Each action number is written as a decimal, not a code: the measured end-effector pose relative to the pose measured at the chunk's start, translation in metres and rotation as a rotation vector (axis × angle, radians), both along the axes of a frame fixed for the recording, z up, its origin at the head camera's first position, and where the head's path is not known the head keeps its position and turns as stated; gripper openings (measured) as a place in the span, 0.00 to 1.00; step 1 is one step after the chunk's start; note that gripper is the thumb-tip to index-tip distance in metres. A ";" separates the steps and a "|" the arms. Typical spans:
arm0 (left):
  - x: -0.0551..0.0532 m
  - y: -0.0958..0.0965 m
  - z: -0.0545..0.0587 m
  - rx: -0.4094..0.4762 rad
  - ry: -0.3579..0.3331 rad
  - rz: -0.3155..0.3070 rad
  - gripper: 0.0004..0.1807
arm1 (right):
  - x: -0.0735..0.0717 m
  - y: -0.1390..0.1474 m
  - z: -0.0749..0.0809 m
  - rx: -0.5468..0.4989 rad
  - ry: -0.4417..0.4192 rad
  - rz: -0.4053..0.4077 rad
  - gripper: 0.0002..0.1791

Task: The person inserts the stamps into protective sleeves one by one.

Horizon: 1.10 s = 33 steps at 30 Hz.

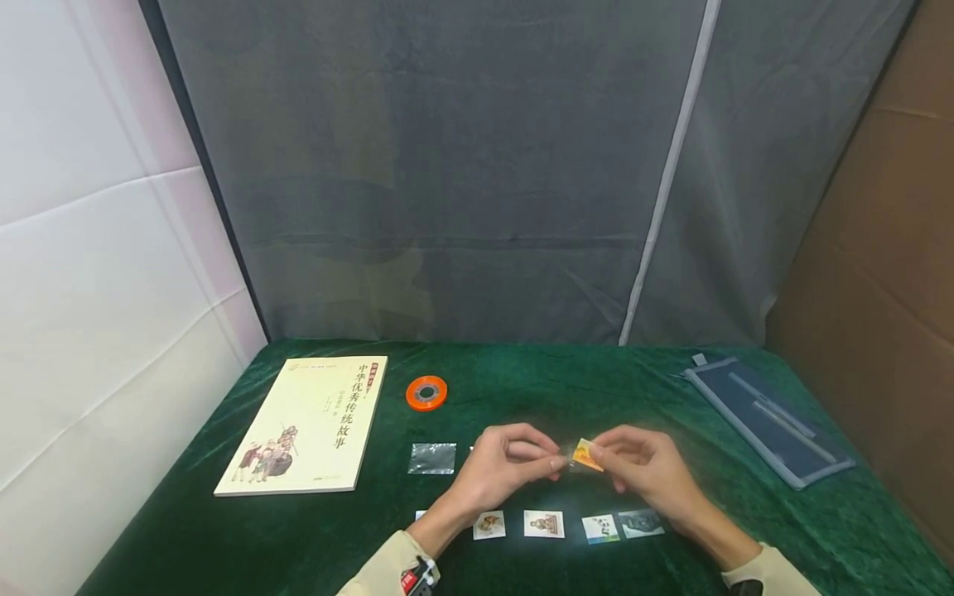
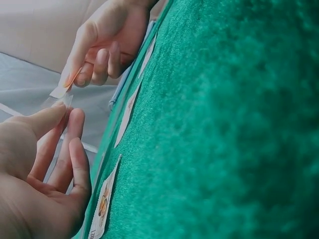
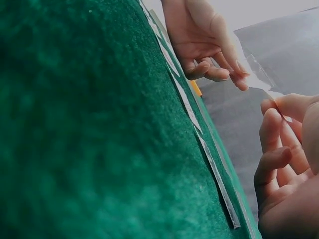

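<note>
My left hand pinches a small clear plastic sleeve between thumb and fingertips. Facing it, my right hand pinches an orange-yellow stamp by its edge, thumb across its face. In both wrist views stamp and sleeve meet at the fingertips, raised above the cloth; whether the stamp's edge is inside the sleeve, I cannot tell. Below the hands lie a gold-pictured stamp, a stamp with a seated figure, one with a blue-green lower edge and a dark one.
Flat on the green cloth, another clear sleeve lies left of the hands. An orange tape roll is farther back, beside a cream book. At the right lies a grey-blue zip pouch with slim tools inside.
</note>
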<state>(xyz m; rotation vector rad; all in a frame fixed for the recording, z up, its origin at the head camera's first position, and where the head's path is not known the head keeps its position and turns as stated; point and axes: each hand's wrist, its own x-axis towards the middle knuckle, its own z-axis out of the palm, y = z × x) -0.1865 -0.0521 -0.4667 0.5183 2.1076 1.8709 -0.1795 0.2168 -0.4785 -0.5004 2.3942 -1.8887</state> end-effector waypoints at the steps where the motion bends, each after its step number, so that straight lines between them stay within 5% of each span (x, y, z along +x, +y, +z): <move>1: 0.000 0.000 0.000 0.006 -0.006 0.001 0.17 | 0.000 0.000 0.000 0.000 -0.003 0.004 0.07; 10: 0.002 0.002 0.002 0.019 -0.024 0.013 0.18 | 0.003 -0.001 0.004 0.034 -0.013 0.031 0.06; 20: 0.001 0.002 0.001 0.020 -0.024 0.033 0.19 | 0.002 -0.002 0.004 0.031 0.027 -0.059 0.05; 33: 0.001 0.001 0.001 0.014 -0.029 0.043 0.19 | 0.001 -0.002 0.004 0.040 0.018 -0.047 0.05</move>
